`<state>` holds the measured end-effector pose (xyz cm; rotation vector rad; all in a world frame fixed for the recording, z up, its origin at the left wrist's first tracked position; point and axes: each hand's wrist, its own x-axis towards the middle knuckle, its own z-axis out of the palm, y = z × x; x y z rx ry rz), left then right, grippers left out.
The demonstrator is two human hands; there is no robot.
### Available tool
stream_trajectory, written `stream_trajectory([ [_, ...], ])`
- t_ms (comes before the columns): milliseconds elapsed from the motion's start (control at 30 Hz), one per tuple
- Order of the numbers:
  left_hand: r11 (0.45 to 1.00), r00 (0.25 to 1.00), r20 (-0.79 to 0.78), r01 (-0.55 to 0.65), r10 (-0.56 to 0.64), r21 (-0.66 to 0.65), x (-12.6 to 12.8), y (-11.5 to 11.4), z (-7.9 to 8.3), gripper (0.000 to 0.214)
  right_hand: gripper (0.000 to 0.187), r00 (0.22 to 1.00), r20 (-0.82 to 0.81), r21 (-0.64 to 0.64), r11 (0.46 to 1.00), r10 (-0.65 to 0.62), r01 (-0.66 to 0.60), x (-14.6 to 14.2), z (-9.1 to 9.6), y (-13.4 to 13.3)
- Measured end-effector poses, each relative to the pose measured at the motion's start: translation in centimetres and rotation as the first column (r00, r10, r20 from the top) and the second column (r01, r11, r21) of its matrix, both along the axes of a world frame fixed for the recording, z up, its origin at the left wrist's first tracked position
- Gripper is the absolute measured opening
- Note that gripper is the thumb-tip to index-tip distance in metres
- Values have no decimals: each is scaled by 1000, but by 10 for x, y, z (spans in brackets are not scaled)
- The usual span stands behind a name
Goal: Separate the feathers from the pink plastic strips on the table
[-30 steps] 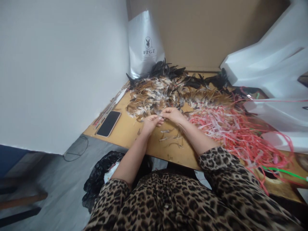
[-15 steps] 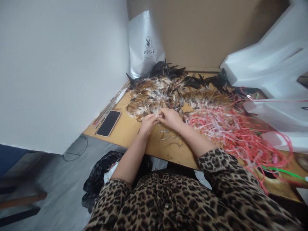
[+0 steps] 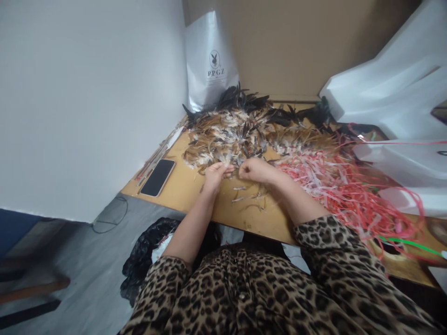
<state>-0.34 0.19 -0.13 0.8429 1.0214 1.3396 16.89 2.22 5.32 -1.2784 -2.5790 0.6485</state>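
A heap of brown, white and black feathers [image 3: 237,132] covers the back of a wooden table [image 3: 188,188]. At the heap's near edge my left hand [image 3: 214,176] has its fingers pinched together on a small feather. A short gap to the right, my right hand [image 3: 254,170] is curled shut, its fingers pressed on something too small to make out. Several loose feathers [image 3: 246,199] lie on the table just in front of both hands.
A tangle of pink and red strips [image 3: 342,193] fills the table's right half. A black phone [image 3: 158,177] lies at the left edge. A white PPGZ bag [image 3: 211,65] stands at the back, white bags [image 3: 394,97] at right. A black bag [image 3: 146,253] sits on the floor.
My hands were touching at the heap's edge; they have drawn a little apart, the right hand shifting right and closing into a fist.
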Motion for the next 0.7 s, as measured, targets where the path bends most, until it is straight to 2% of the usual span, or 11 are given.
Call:
stream_trajectory([
  [100, 1000, 999, -33, 0, 0, -2, 1, 0, 1, 31, 8, 991, 107, 9, 997, 79, -80, 2, -5, -15],
  [233, 1000, 999, -40, 6, -6, 18, 2, -1, 1, 29, 11, 978, 190, 172, 978, 81, -115, -7, -15, -36],
  [300, 1000, 999, -42, 9, -8, 21, 2, -2, 1, 29, 15, 984, 169, 213, 973, 56, -92, -11, -19, -38],
  [367, 1000, 999, -43, 7, -6, 15, 2, -3, 2, 29, 15, 996, 83, 190, 980, 38, -53, -11, -22, -35],
  [433, 1000, 999, -51, 6, -5, 15, 3, -3, 3, 29, 13, 996, -84, 60, 998, 6, -1, -7, -24, -29],
  [500, 1000, 998, -68, 8, -6, 28, 3, -2, 4, 29, 11, 956, -280, -183, 982, -86, 35, -1, -24, -23],
  [567, 998, 995, -100, 28, -22, 54, 3, -2, 4, 28, 10, 885, -404, -420, 907, -232, 46, 4, -24, -18],
  [600, 997, 992, -123, 45, -36, 67, 4, -2, 4, 27, 10, 850, -437, -498, 866, -294, 44, 6, -23, -16],
  [700, 991, 977, -199, 97, -77, 91, 5, -3, 3, 26, 12, 782, -489, -586, 810, -386, 33, 8, -22, -13],
])
